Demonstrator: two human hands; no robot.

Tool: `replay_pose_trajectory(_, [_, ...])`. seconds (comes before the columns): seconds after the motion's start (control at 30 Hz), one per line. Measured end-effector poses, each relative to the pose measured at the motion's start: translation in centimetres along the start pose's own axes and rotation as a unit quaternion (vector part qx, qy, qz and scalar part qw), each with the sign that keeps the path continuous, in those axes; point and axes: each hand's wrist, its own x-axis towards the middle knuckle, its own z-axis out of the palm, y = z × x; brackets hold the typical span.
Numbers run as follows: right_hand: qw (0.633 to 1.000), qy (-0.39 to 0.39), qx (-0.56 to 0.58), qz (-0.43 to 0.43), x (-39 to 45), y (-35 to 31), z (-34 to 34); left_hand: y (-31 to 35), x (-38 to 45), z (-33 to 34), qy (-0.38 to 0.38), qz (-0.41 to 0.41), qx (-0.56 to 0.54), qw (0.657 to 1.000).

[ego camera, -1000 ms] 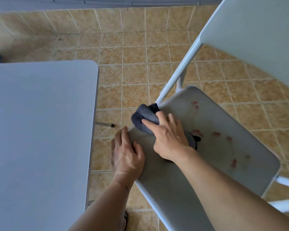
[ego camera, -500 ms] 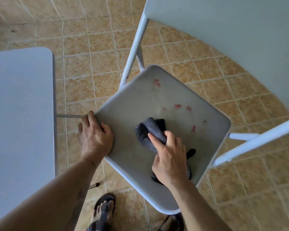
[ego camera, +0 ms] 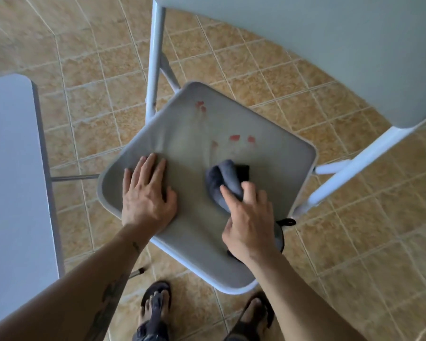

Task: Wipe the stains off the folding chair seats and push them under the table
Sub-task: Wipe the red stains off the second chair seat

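Cloth (ego camera: pixel 225 183) mid-seat (ego camera: pixel 182 134), clear of edges.

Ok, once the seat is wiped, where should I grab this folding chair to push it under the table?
Probably the backrest, taken along its top edge from behind. It is the broad panel standing above the seat, on the side away from the table, so pushing there would drive the chair toward it. For now the left hand lies flat on the seat while the right hand presses the cloth.
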Motion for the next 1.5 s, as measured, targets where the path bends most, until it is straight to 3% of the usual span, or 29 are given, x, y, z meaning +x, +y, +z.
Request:
replay_pose_trajectory(0.07, [0.999,-0.009,0.004,-0.032,-0.2,1.7,-0.2,-0.2,0.3,-0.3,-0.012,-0.003,-0.008,1.000])
replay_pose_trajectory(0.23, [0.990,0.034,0.009,0.134,0.3,6.1,-1.1,-2.8,0.7,-1.6,-0.031,0.084,0.026,0.996])
replay_pose_trajectory(0.4, [0.985,0.032,0.038,0.167,-2.5,2.0,-0.4,-7.2,0.5,-2.3,-0.008,0.026,0.021,0.999])
replay_pose_trajectory(0.57, [0.997,-0.001,0.069,0.045,-5.7,-8.8,2.1,-8.1,0.6,-1.9,-0.015,0.047,-0.016,0.999])
replay_pose_trajectory(0.67, [0.998,-0.017,0.057,0.032,-5.0,-12.8,3.3,-8.9,0.9,-2.1,-0.017,0.062,-0.045,0.997])
replay_pose_trajectory(0.83, [1.000,-0.016,-0.018,-0.017,-6.5,-7.7,2.9,-8.9,1.1,-2.5,-0.043,0.042,-0.071,0.996])
replay_pose_trajectory(1.0, [0.992,0.016,-0.027,0.120,-8.4,-0.5,0.9,-8.6,1.1,-2.6,-0.069,0.026,-0.063,0.995])
replay_pose_trajectory(1.1, [0.983,0.023,0.013,0.182,-7.7,-1.1,0.6,-8.5,1.0,-2.4,-0.064,0.023,-0.058,0.996])
replay_pose_trajectory(1.17, [0.990,0.023,0.013,0.141,-7.2,-4.0,1.1,-8.3,0.9,-2.4,-0.061,0.013,-0.062,0.996])
replay_pose_trajectory(1.3, [0.999,-0.017,0.016,-0.039,-6.7,-12.0,3.8,-8.5,1.0,-2.8,-0.053,0.018,-0.110,0.992])
replay_pose_trajectory(1.4, [0.999,-0.016,0.030,-0.040,-5.9,-14.1,4.5,-9.1,1.3,-3.3,-0.059,0.020,-0.130,0.990])
replay_pose_trajectory(1.5, [0.997,-0.016,0.013,-0.071,-5.5,-10.7,3.7,-9.4,1.4,-3.6,-0.073,0.029,-0.118,0.990])
